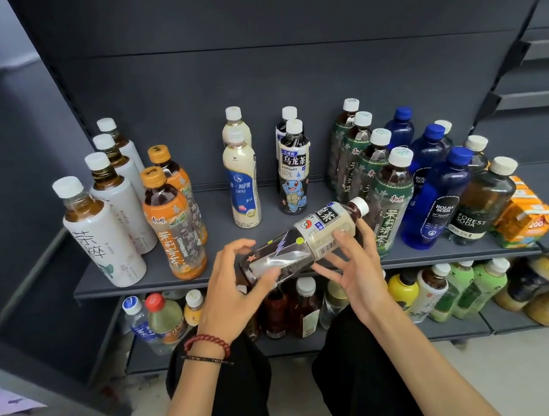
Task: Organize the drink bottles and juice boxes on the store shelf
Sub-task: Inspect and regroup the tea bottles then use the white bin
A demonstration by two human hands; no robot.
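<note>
I hold a dark oolong tea bottle (298,242) on its side, cap to the right, just above the front edge of the grey shelf (226,274). My left hand (237,286) grips its base end and my right hand (354,267) cups its labelled neck end. Upright rows stand on the shelf: white-label tea bottles (106,232) at left, orange-label tea bottles (175,225), milk tea bottles (243,184), two matching oolong bottles (294,171), green-label tea bottles (387,202), blue soda bottles (434,197), dark soda bottles (482,199). Orange juice boxes (521,215) sit at far right.
The lower shelf (448,330) holds several mixed bottles, among them water, dark tea, yellow and green drinks. A grey side panel (39,300) stands at left. Shelf brackets (521,56) jut out at upper right. My dark trouser legs are below the hands.
</note>
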